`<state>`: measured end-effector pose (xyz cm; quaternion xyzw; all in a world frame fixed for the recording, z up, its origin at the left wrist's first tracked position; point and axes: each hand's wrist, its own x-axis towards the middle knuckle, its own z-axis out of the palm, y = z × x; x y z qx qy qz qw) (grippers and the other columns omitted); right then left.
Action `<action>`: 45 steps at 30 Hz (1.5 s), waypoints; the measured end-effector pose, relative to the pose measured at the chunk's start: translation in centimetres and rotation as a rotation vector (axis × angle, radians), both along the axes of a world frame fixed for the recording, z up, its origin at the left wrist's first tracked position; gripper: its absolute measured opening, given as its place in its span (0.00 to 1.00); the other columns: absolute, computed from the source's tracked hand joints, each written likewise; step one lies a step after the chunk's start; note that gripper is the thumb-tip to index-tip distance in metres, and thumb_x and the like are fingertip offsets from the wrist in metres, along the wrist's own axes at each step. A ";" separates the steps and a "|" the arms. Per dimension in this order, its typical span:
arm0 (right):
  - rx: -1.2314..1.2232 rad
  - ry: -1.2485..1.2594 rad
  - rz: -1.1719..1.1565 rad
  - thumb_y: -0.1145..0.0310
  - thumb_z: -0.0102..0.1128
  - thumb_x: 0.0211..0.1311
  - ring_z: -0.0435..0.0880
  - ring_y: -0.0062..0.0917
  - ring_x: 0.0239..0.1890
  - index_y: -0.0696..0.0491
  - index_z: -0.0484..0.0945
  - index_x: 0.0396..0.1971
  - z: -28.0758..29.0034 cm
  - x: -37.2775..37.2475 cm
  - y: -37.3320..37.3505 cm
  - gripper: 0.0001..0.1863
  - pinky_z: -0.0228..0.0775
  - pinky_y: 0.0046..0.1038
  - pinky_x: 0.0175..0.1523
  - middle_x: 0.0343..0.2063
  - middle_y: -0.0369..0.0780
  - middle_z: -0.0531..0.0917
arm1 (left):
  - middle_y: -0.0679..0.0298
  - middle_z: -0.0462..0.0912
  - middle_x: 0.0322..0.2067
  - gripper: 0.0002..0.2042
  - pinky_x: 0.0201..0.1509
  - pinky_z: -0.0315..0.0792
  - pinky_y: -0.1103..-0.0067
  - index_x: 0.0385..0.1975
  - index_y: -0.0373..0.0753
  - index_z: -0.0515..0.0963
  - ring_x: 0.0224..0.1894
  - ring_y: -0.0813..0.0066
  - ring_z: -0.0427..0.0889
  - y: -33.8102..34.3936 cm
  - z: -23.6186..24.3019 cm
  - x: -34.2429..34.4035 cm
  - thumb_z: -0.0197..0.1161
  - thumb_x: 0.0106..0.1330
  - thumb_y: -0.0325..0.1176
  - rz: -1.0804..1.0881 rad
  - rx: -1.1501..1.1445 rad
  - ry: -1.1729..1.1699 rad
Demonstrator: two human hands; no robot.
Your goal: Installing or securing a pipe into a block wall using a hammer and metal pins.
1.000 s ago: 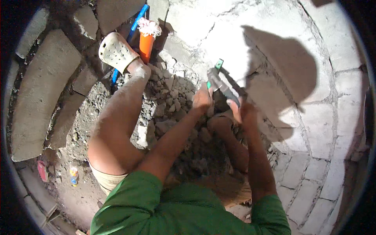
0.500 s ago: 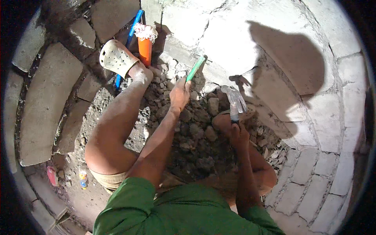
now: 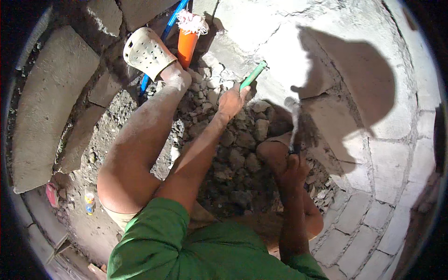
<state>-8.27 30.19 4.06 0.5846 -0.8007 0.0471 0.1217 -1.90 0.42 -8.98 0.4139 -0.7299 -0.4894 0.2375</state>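
My left hand (image 3: 233, 101) is closed around a slim green chisel (image 3: 253, 75). The chisel's far end meets the pale stone wall block (image 3: 275, 46); its tip is too small to make out. To the right, my right hand (image 3: 294, 168) grips the dark handle of a claw hammer (image 3: 295, 119), whose metal head points up and away from me, smeared by motion. The hammer is apart from the chisel. Loose rubble (image 3: 238, 140) lies between my legs, below both hands.
My left foot wears a beige clog (image 3: 148, 53) beside an orange tube stuffed with white strands (image 3: 187, 44) and a blue bar (image 3: 175, 18). Flat stone slabs (image 3: 51, 93) lie at left, with a small bottle (image 3: 89, 203) and a red item (image 3: 52, 194). Stone blocks (image 3: 392, 163) curve round the right.
My left hand and the chisel have shifted right and slightly up in view. The hammer has swung from tilted left to nearly upright, its head now blurred. The whole view has shifted a little.
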 end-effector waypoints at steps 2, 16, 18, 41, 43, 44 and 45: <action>-0.408 -0.829 -0.402 0.72 0.62 0.54 0.79 0.38 0.28 0.53 0.74 0.32 0.8 -0.1 -1.9 0.07 0.72 0.33 0.34 0.26 0.43 0.78 | 0.43 0.81 0.30 0.24 0.42 0.72 0.58 0.41 0.34 0.74 0.39 0.40 0.79 -0.1 0.5 0.1 0.49 0.71 0.54 -0.031 0.078 0.023; -0.315 -0.691 -0.472 0.55 0.52 0.67 0.81 0.52 0.33 0.62 0.76 0.39 -3.7 -5.3 -13.7 0.21 0.72 0.43 0.40 0.29 0.53 0.81 | 0.39 0.81 0.31 0.28 0.43 0.72 0.56 0.39 0.32 0.78 0.39 0.39 0.80 1.6 0.9 -0.1 0.47 0.71 0.57 0.110 0.197 0.069; -0.312 -0.853 -0.488 0.57 0.52 0.67 0.81 0.48 0.33 0.61 0.76 0.39 -1.7 -3.8 -11.5 0.19 0.72 0.43 0.41 0.29 0.51 0.81 | 0.40 0.81 0.29 0.28 0.42 0.72 0.55 0.40 0.33 0.78 0.36 0.37 0.80 4.7 1.9 0.1 0.48 0.70 0.58 0.141 0.247 0.042; -0.180 -0.709 -0.401 0.56 0.54 0.68 0.78 0.57 0.34 0.60 0.77 0.37 -2.4 -1.6 -16.8 0.19 0.71 0.44 0.36 0.33 0.57 0.79 | 0.41 0.82 0.32 0.27 0.45 0.73 0.57 0.40 0.33 0.78 0.39 0.41 0.81 0.0 0.0 -0.2 0.47 0.71 0.56 0.105 0.098 -0.070; -0.219 -0.451 -0.220 0.55 0.53 0.68 0.78 0.52 0.29 0.59 0.77 0.37 -2.8 -3.7 -13.9 0.19 0.70 0.41 0.32 0.30 0.54 0.80 | 0.41 0.82 0.32 0.27 0.44 0.73 0.57 0.40 0.33 0.78 0.39 0.40 0.81 1.1 0.4 -1.6 0.47 0.71 0.56 0.055 0.146 0.023; -0.249 -0.202 -0.031 0.55 0.53 0.68 0.79 0.47 0.24 0.59 0.77 0.37 -3.1 -4.8 -12.2 0.19 0.70 0.38 0.29 0.27 0.50 0.80 | 0.41 0.81 0.28 0.28 0.38 0.73 0.54 0.40 0.32 0.77 0.34 0.39 0.81 3.5 0.3 -1.8 0.47 0.70 0.57 -0.008 0.350 0.027; -0.265 -0.224 -0.012 0.55 0.53 0.68 0.79 0.47 0.24 0.59 0.77 0.37 -2.6 -3.1 -12.8 0.19 0.70 0.38 0.29 0.27 0.50 0.80 | 0.41 0.79 0.25 0.27 0.35 0.72 0.53 0.39 0.33 0.75 0.32 0.38 0.79 4.7 -1.6 -0.7 0.48 0.70 0.56 -0.006 0.384 0.011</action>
